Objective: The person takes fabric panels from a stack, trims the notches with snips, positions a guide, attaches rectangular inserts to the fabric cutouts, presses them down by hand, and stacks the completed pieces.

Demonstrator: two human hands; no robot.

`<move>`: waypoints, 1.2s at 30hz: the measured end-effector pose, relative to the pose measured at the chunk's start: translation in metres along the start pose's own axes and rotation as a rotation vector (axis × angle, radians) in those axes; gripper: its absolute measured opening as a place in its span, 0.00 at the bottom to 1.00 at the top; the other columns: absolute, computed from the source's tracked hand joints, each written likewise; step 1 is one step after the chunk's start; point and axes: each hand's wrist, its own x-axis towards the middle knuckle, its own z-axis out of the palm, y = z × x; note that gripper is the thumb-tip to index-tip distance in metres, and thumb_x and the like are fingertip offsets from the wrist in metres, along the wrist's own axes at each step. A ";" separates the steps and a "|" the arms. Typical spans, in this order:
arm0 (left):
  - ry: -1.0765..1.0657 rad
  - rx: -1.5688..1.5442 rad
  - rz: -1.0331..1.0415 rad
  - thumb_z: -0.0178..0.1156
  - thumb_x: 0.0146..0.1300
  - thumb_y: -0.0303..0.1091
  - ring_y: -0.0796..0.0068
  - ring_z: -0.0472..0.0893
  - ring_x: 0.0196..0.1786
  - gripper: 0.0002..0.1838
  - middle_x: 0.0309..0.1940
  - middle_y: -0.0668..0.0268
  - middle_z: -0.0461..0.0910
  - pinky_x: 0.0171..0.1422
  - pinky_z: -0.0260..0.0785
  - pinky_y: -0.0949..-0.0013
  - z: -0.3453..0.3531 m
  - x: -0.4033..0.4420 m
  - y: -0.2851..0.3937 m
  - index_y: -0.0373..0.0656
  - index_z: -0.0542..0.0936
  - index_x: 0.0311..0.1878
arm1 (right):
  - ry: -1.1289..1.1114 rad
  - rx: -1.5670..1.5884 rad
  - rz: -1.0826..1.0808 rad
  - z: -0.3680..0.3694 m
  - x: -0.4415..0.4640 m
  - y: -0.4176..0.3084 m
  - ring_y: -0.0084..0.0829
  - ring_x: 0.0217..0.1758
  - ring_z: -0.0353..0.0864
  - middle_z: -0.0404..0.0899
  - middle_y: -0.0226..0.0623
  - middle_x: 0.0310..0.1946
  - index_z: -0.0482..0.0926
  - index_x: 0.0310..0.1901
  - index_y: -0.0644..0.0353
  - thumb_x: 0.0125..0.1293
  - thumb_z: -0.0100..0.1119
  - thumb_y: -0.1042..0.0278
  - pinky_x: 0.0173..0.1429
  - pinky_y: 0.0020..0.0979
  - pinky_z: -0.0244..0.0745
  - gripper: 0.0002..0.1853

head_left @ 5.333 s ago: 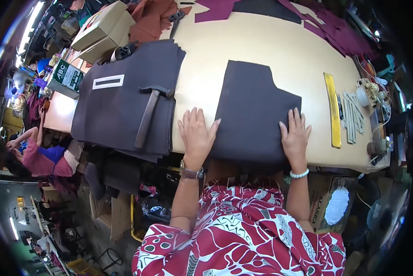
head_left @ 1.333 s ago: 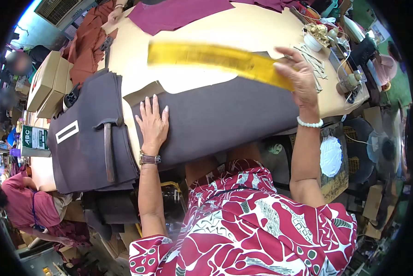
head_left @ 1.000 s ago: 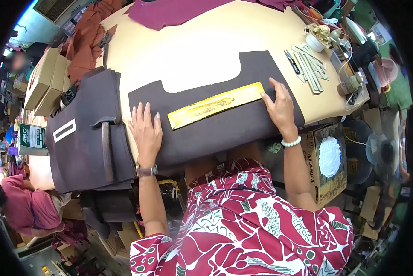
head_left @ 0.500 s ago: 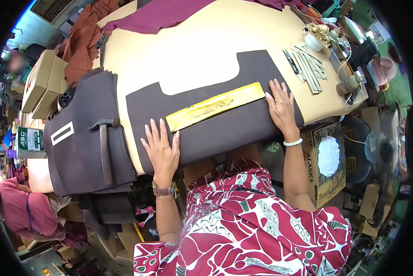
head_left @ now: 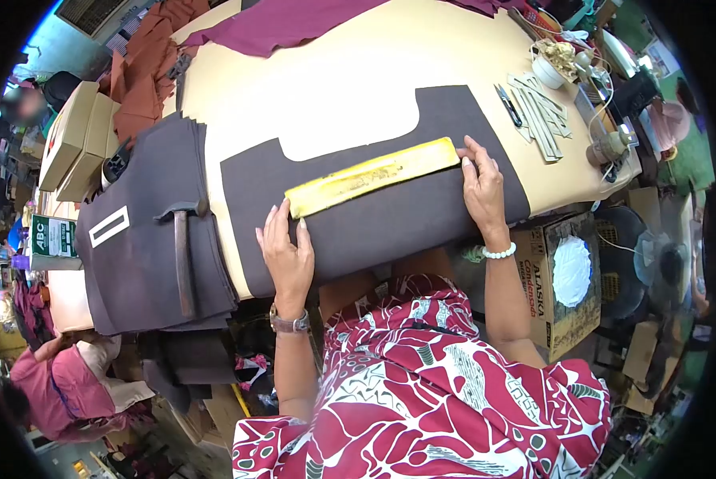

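A long yellow strip [head_left: 371, 177], stained dark along its middle, lies on a dark brown cut-out panel [head_left: 358, 239] with a wide notch in its far edge. My left hand [head_left: 287, 254] is at the strip's left end, fingertips and thumb closed about the corner. At the other end, my right hand [head_left: 483, 185] has bent fingers and thumb against the strip's tip. Left of the panel, a hammer [head_left: 184, 259] rests on a stack of similar dark pieces [head_left: 146, 287], along with a small white rectangular frame [head_left: 108, 227].
Snips [head_left: 508, 106] and several pale strips [head_left: 537, 120] lie at the table's right side, near a white bowl [head_left: 547, 72]. Maroon material [head_left: 286, 24] covers part of the far edge. A carton [head_left: 561, 319] stands below, right. Another person [head_left: 71, 383] is at lower left.
Both hands have gone from lying flat with fingers spread to bent fingers at the strip's ends. The strip's left end has shifted slightly away from me. The other person at left has changed posture.
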 end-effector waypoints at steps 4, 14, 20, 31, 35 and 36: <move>0.063 0.016 0.011 0.55 0.61 0.29 0.54 0.64 0.67 0.24 0.60 0.57 0.71 0.71 0.43 0.40 0.007 0.012 0.000 0.41 0.69 0.63 | -0.008 0.084 0.007 0.005 0.004 0.006 0.36 0.50 0.77 0.81 0.38 0.45 0.71 0.57 0.65 0.64 0.47 0.77 0.63 0.37 0.58 0.19; 0.061 0.086 0.025 0.56 0.61 0.30 0.56 0.62 0.69 0.22 0.59 0.60 0.72 0.72 0.37 0.38 0.012 0.009 -0.011 0.44 0.72 0.60 | -0.039 0.075 0.060 0.007 0.002 0.009 0.32 0.57 0.75 0.81 0.34 0.47 0.71 0.57 0.62 0.64 0.45 0.78 0.72 0.44 0.45 0.19; 0.068 0.078 0.018 0.55 0.61 0.29 0.56 0.61 0.70 0.23 0.60 0.59 0.72 0.72 0.36 0.37 0.016 0.009 -0.013 0.44 0.71 0.61 | -0.055 0.067 0.049 0.007 0.002 0.010 0.31 0.58 0.74 0.81 0.32 0.48 0.70 0.58 0.61 0.64 0.45 0.77 0.73 0.44 0.43 0.20; 0.071 0.089 0.011 0.56 0.61 0.29 0.56 0.61 0.70 0.21 0.60 0.58 0.72 0.72 0.37 0.39 0.015 0.009 -0.012 0.44 0.73 0.60 | -0.067 0.071 0.036 0.004 0.002 0.006 0.31 0.59 0.73 0.81 0.33 0.48 0.71 0.58 0.61 0.63 0.46 0.78 0.72 0.43 0.44 0.20; 0.061 0.111 0.006 0.55 0.63 0.30 0.56 0.61 0.70 0.20 0.61 0.59 0.71 0.72 0.38 0.40 0.014 0.010 -0.011 0.44 0.74 0.59 | -0.046 0.020 0.002 0.007 0.002 0.012 0.38 0.62 0.69 0.81 0.33 0.49 0.77 0.53 0.58 0.63 0.49 0.75 0.72 0.46 0.45 0.17; 0.058 0.114 0.006 0.55 0.63 0.30 0.56 0.61 0.70 0.20 0.61 0.59 0.71 0.72 0.38 0.40 0.015 0.010 -0.011 0.44 0.74 0.59 | -0.038 0.000 0.007 0.008 0.001 0.009 0.39 0.63 0.68 0.81 0.32 0.49 0.78 0.51 0.57 0.63 0.50 0.74 0.72 0.47 0.45 0.16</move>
